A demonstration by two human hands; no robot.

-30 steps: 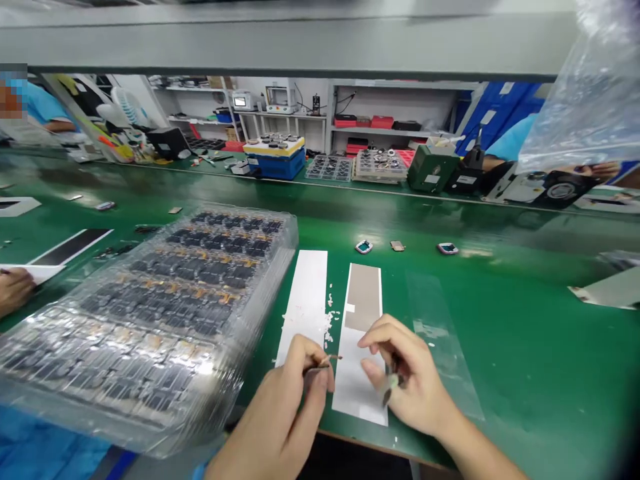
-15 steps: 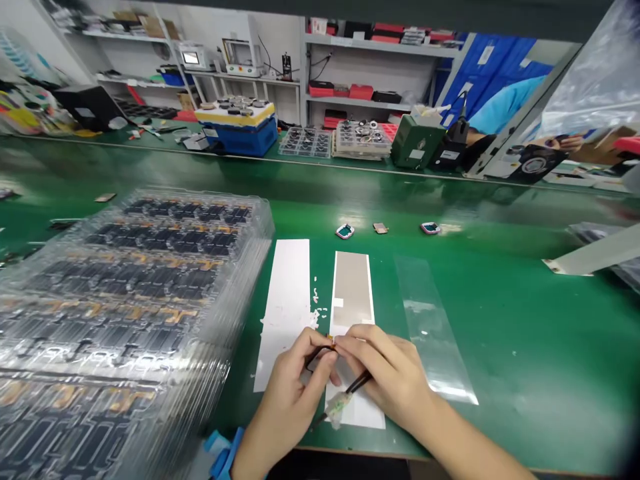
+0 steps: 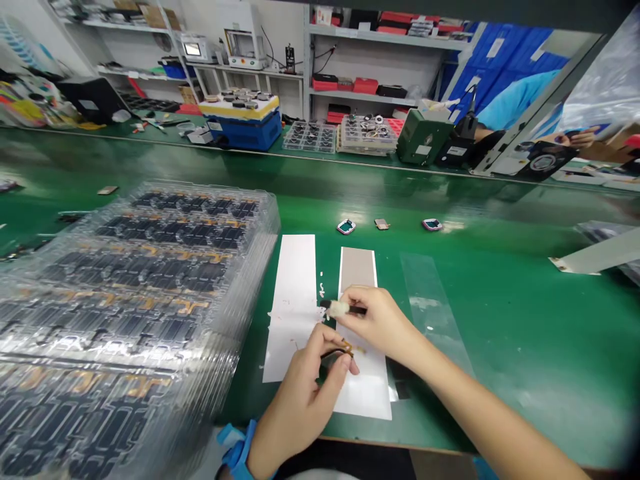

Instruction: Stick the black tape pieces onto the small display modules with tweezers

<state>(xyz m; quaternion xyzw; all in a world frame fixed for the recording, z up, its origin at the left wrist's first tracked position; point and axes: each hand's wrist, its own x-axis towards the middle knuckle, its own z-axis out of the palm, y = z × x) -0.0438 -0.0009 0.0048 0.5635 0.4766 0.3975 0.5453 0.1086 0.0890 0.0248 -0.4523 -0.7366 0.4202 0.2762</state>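
My left hand (image 3: 310,383) is closed in a pinch on a small dark part with an orange flex strip (image 3: 345,349), held just above the lower end of a white and grey backing strip (image 3: 361,333). My right hand (image 3: 380,323) is closed on black tweezers (image 3: 345,309) with a white tuft at their end, pointing left over the gap between that strip and a second white strip (image 3: 293,307). Small white scraps (image 3: 321,288) lie between the two strips.
A stack of clear blister trays (image 3: 125,307) filled with dark parts fills the left side. A clear film strip (image 3: 430,307) lies to the right. Three small parts (image 3: 383,225) sit farther back on the green belt. Shelves, boxes and another person's hand (image 3: 575,139) lie beyond.
My right hand has lifted away from the left hand and moved up the strip, swinging the tweezers to point left. My left hand stays pinched on the small part.
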